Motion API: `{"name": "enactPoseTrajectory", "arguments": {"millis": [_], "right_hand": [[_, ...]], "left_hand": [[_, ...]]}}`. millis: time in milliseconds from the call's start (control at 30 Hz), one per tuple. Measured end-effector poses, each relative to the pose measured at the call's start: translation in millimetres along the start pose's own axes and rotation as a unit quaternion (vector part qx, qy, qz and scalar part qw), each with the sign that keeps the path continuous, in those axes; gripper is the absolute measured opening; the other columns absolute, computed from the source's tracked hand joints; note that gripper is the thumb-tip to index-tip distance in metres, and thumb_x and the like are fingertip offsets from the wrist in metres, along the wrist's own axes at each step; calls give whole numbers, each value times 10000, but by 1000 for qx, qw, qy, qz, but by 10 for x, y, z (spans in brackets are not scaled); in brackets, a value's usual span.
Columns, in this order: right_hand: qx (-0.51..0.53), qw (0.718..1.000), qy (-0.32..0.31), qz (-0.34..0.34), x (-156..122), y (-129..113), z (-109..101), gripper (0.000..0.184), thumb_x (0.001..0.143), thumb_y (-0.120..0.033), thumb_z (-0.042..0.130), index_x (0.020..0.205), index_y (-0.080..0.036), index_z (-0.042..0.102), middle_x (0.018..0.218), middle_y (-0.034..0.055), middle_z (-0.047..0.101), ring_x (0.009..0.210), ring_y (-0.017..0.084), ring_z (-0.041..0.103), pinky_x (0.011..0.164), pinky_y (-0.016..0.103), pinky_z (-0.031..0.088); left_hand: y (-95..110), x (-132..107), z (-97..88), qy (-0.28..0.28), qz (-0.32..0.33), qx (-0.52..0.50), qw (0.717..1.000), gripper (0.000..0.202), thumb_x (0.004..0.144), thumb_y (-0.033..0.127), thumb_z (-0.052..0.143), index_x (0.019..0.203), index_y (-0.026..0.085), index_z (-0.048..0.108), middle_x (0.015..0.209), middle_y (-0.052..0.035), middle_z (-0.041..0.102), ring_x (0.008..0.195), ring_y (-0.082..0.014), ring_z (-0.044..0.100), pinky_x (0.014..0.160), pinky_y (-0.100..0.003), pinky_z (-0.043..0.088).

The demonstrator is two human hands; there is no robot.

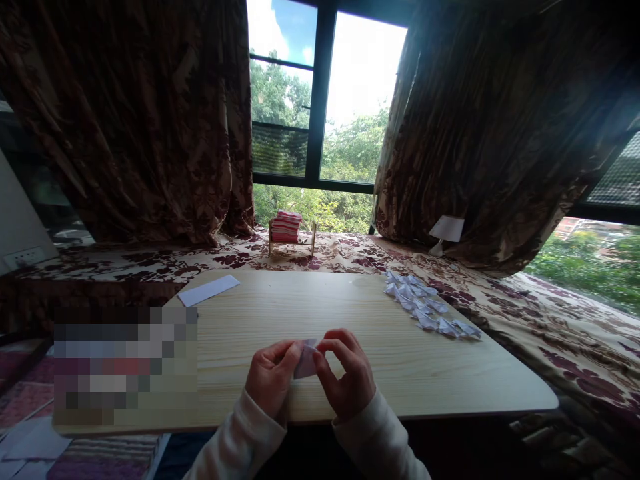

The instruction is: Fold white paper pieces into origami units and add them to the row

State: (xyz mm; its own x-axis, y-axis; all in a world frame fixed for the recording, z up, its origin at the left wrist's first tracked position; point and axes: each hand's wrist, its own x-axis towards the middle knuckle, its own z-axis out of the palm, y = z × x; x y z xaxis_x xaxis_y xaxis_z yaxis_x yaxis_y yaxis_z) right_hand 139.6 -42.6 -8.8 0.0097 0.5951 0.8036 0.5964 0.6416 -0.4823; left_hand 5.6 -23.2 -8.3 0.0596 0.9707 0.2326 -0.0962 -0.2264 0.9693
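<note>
My left hand [270, 379] and my right hand [347, 373] meet over the near edge of a light wooden table [310, 320]. Both pinch a small folded piece of pale paper [305, 363] held between them, just above the tabletop. Fingers of both hands are curled onto the paper. A row of several small folded paper pieces [430, 310] lies on the table's right far side. A flat white paper strip [209, 290] lies at the table's far left corner.
A tiny wooden bench with a striped cushion [290, 233] stands on the flowered cloth beyond the table. A small white lamp [445, 232] sits to the right by the curtain. Dark patterned curtains frame a window. A blurred patch covers the table's left front.
</note>
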Motion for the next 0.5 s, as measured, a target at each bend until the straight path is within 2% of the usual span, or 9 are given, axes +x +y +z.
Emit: {"name": "enactPoseTrajectory", "arguments": {"millis": [200,500], "right_hand": [[16,1000,23,6,8,-1,-4,97,768,-119,506,739,-195,560,789,46,534,771,190,516,697,342,444],[40,999,-8,18,11,46,3,123,804,-149,526,702,-187,584,699,22,528,691,167,506,647,321,429]], "left_hand": [[26,12,19,-7,21,-17,1000,139,700,267,643,659,144,693,678,-11,624,673,-143,552,620,-220,434],[-17,24,7,-17,61,-10,998,99,687,249,658,669,161,701,775,-16,574,748,-145,544,656,-217,436]]}}
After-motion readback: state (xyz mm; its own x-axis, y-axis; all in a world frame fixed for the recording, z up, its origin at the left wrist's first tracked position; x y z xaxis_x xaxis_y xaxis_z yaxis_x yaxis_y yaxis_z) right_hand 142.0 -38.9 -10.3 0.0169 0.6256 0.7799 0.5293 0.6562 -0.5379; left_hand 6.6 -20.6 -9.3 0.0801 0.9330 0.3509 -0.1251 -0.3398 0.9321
